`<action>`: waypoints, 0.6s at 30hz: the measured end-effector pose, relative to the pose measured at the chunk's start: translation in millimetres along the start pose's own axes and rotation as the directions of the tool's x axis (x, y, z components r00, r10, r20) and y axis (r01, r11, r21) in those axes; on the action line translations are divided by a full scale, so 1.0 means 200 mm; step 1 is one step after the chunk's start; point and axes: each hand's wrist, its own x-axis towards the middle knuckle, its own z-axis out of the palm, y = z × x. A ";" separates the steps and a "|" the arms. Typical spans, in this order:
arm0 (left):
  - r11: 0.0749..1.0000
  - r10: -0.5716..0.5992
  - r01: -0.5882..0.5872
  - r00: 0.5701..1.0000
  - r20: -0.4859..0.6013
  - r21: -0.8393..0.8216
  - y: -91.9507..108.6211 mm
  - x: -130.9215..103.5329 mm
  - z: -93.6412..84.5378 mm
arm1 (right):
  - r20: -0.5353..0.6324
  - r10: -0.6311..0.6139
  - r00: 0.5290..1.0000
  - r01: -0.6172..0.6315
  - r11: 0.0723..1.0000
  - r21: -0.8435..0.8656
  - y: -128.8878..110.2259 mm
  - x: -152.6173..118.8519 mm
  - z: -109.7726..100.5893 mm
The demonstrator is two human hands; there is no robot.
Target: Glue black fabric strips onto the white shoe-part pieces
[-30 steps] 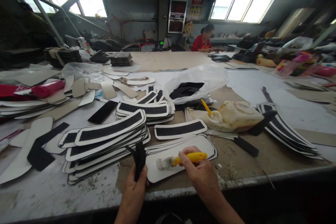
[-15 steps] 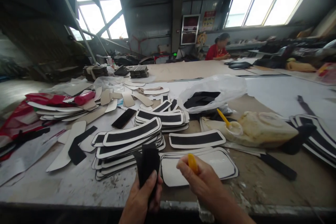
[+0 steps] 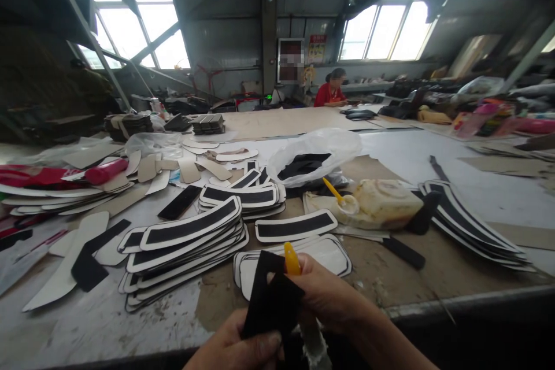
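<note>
My left hand (image 3: 251, 341) is closed around black fabric-like strips (image 3: 273, 300), its thumb lying across their lower part. My right hand (image 3: 325, 295) grips a yellow-handled brush (image 3: 292, 260), whose flat, ragged, white-crusted end points down beside the strips. The right fingers meet the strips' upper right edge; whether they pinch it I cannot tell. Just behind the hands lies a stack of plain white curved panels (image 3: 338, 248). To the left rises a stack of white panels with black strips on them (image 3: 186, 248). One similar single panel (image 3: 299, 225) lies beyond the hands.
A yellowed plastic container (image 3: 385, 202) with another yellow-handled tool stands to the right. Near it are a black-handled tool (image 3: 405, 251) and more striped panels (image 3: 472, 225). A phone (image 3: 180, 202) and a plastic bag (image 3: 333, 144) lie farther back. A person in red (image 3: 329, 92) sits across the table.
My right hand has moved in to the strips, bringing the brush end beside them. My left hand has tilted the strips, which now appear broader. The camera view has turned right.
</note>
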 end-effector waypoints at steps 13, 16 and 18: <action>0.931 0.038 0.003 0.994 -0.105 0.364 -0.06 0.14 -0.10 | -0.501 -0.199 0.842 0.202 0.978 -0.050 -0.05 0.03 -0.13; 0.917 0.031 0.020 0.992 -0.123 0.399 -0.12 0.12 -0.12 | -0.553 -0.250 0.795 0.257 0.964 -0.067 -0.09 0.00 -0.18; 0.935 0.028 0.027 0.988 -0.150 0.354 -0.16 0.09 -0.14 | -0.566 -0.253 0.785 0.241 0.966 -0.096 -0.11 -0.02 -0.21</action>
